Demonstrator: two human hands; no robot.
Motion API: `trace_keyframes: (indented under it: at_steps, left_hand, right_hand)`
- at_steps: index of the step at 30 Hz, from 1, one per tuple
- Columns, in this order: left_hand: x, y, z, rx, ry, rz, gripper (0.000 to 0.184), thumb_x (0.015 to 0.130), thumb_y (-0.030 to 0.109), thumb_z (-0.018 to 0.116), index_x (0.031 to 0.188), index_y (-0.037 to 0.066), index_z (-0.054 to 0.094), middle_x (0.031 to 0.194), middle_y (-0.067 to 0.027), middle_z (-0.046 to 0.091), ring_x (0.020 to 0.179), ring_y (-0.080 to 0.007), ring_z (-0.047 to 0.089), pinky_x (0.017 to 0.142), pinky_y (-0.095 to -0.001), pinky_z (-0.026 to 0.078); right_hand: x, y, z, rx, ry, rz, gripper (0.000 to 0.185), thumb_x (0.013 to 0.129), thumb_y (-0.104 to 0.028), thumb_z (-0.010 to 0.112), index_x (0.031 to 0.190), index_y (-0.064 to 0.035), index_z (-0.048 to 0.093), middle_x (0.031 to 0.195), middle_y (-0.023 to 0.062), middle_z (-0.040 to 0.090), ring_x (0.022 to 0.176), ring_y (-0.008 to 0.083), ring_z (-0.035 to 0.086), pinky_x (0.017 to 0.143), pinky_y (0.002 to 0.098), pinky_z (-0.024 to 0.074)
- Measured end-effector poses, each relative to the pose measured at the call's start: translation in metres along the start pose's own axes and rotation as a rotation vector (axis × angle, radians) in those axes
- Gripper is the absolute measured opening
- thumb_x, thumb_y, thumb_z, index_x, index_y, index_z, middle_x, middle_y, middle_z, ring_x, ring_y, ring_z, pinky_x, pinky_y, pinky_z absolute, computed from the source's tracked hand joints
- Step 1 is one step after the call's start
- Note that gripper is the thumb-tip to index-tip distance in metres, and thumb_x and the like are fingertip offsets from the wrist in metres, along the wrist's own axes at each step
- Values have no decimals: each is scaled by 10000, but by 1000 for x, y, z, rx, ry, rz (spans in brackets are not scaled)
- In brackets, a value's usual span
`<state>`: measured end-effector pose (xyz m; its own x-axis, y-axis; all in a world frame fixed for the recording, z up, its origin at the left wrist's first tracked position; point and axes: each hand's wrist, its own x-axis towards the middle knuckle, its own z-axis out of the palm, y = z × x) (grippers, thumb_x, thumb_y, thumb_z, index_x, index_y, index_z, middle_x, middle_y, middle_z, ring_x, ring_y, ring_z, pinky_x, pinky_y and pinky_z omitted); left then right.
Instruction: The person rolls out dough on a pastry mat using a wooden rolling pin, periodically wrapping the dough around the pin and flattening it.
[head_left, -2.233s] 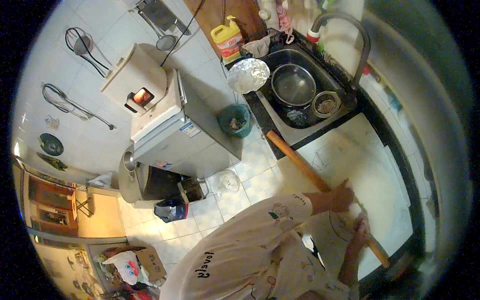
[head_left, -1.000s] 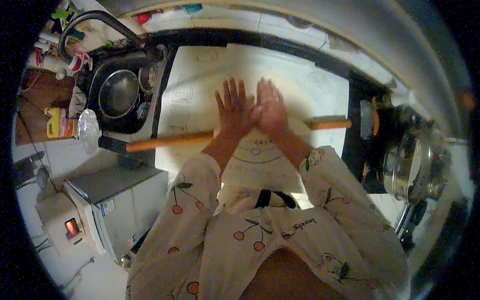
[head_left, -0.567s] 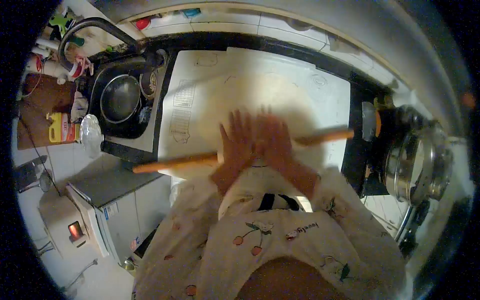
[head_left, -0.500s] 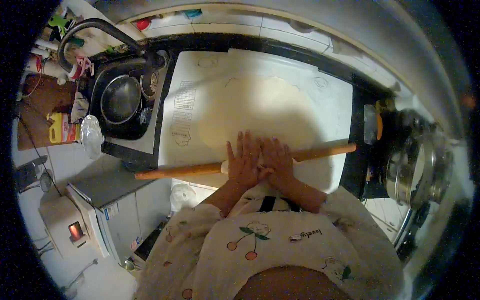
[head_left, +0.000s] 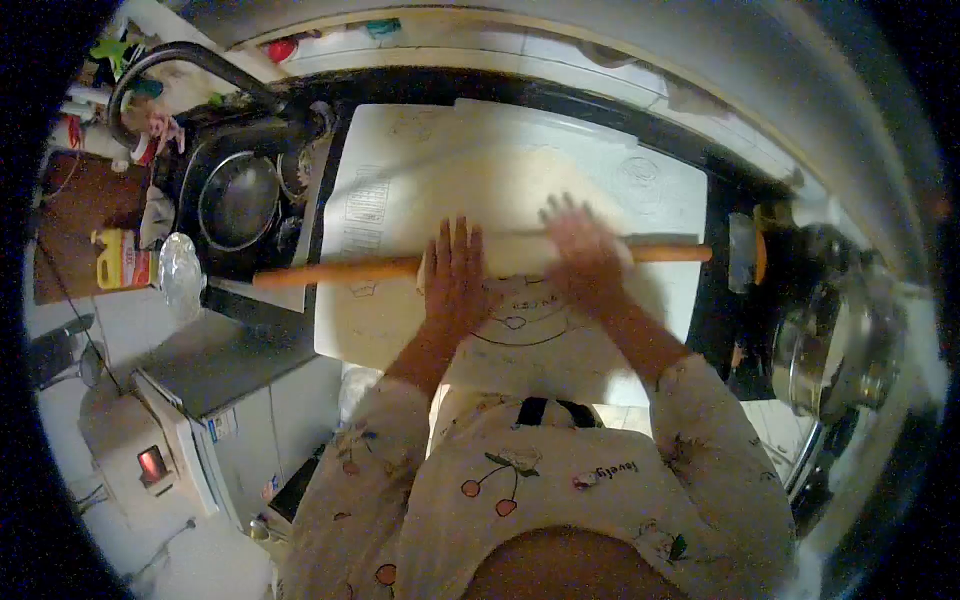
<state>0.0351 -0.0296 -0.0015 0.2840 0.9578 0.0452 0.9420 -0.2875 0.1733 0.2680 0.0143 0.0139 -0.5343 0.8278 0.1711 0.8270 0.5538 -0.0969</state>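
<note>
A long wooden rolling pin (head_left: 335,273) lies across a white printed mat (head_left: 650,215). Part of a pale sheet of dough (head_left: 515,180) is wrapped round the pin's middle, and the rest spreads flat beyond it. My left hand (head_left: 455,272) rests on the wrapped dough with fingers stretched out. My right hand (head_left: 585,250), smeared a little by motion, lies flat on the roll further right, its fingers spread. Between my hands the roll shows, and printed circles on the mat appear below it. Both pin ends stick out past the dough.
On the left are a dark sink (head_left: 190,240) with a round pan (head_left: 240,200), a black faucet (head_left: 185,50) and a yellow bottle (head_left: 110,258). Steel pots (head_left: 835,350) stand at the right. The pin's left end reaches over the counter beside the sink.
Both hands and the rolling pin have moved forward, away from my body. My hands have spread further apart, and more dough is wound round the pin, baring the mat's print.
</note>
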Motion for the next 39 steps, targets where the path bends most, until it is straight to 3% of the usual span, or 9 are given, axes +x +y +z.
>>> trace_keyframes:
  at_steps: [3,9,15,22,27,32,35,37,39]
  left_hand:
    - [90,-53,35,-218,286,-186,921,778,593,568,1431,19,265,1496,-239,192,1379,-407,194,1107,-549,168]
    - [-18,-26,-18,-130,-58,-15,913,798,616,520,1439,22,251,1499,-234,188,1371,-411,212,1100,-554,182]
    - [74,-62,16,50,135,-159,940,774,626,542,1442,30,253,1501,-225,191,1384,-387,194,1111,-563,112]
    - [-1,-47,-6,-84,-14,-38,973,712,631,617,1433,65,292,1495,-233,193,1361,-455,193,1061,-631,172]
    - [106,-82,22,240,314,-204,996,700,671,591,1423,48,308,1474,-244,240,1359,-460,195,1053,-647,156]
    - [-22,-42,-9,-11,-109,-62,1024,694,725,546,1427,52,306,1498,-232,194,1366,-476,159,1039,-683,108]
    - [-21,-40,-10,60,-107,-10,1034,692,729,549,1436,58,292,1508,-228,163,1370,-487,123,1036,-691,94]
    - [40,-59,-4,55,-41,-107,980,734,691,544,1441,63,286,1524,-198,137,1399,-411,104,1060,-654,110]
    - [89,-88,16,93,113,-171,895,794,634,521,1439,60,287,1516,-185,170,1399,-363,146,1084,-610,121]
  right_hand:
    - [69,46,8,175,29,254,582,865,-284,538,1376,-54,382,1434,185,367,1352,353,299,1098,475,234]
    - [-4,13,-4,-56,-216,89,745,847,-437,541,1441,-71,280,1482,192,281,1370,365,257,1103,537,184]
    - [84,77,11,157,62,273,761,843,-406,548,1436,-25,263,1485,223,254,1376,361,247,1104,544,172]
    - [-21,26,-3,-86,-319,192,686,844,-359,551,1414,-50,325,1501,174,242,1384,353,229,1098,535,192]
    - [74,85,25,164,280,324,612,846,-266,510,1396,-45,357,1465,191,310,1371,344,266,1091,539,195]
    - [-51,25,23,99,-7,227,617,918,-373,385,1380,33,343,1433,272,308,1309,464,306,1064,585,222]
    - [-60,32,29,50,125,124,609,920,-390,380,1383,4,359,1431,251,328,1306,457,317,1048,588,258]
    - [24,39,-13,-83,-157,287,727,775,-348,621,1401,-88,358,1452,202,320,1333,416,297,1097,551,220]
    - [62,80,24,-114,148,266,639,805,-364,596,1375,-141,413,1416,176,385,1279,415,371,1056,551,285]
